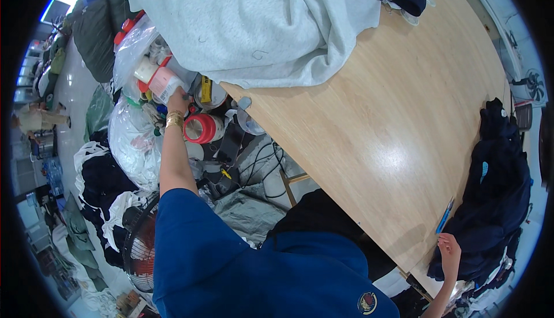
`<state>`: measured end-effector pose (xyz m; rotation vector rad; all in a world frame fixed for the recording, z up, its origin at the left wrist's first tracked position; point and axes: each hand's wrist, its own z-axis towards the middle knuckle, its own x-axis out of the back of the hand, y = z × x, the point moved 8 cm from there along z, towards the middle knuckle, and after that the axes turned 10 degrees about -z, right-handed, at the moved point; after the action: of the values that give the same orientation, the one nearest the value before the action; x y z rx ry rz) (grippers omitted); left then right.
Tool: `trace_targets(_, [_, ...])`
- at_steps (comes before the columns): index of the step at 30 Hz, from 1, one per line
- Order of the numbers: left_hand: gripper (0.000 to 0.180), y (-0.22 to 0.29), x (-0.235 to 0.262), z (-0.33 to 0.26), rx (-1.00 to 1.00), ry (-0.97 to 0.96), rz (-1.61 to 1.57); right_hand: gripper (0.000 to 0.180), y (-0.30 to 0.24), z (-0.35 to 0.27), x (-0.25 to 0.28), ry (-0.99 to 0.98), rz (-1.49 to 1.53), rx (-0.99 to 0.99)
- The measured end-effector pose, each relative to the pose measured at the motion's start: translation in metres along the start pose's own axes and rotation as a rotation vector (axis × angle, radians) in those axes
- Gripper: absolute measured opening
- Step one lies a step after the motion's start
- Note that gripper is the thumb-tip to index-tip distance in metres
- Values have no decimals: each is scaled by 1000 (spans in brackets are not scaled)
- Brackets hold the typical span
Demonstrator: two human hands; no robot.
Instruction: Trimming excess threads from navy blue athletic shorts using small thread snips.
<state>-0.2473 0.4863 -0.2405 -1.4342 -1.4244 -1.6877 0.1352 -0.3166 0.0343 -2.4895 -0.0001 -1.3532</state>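
Note:
My left arm stretches out to a heap of goods at the left of the table. There my left hand closes at the lower end of a pink-and-white labelled packet; the fingers are partly hidden. Close by are a red-rimmed clear jar, a round tin with a yellow label and a cream cylinder. At the right, my right hand hovers over or rests at the table's edge, fingers loosely bent. Just beyond its fingertips lies a slim blue pen-like tool, beside dark navy cloth.
Light grey fabric covers the far part of the wooden table. A clear plastic bag, a floor fan and dark cables stand or lie at the left. Another person is in the background.

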Motion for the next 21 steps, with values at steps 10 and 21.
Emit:
trace_targets(10, [28,12,-5,-7,-139,15,19,17,8,-3,-4,6,-1,-32])
trace_targets(21, [30,10,-12,0,-148,18,282,17,10,-4,-10,-9,-11,-42])
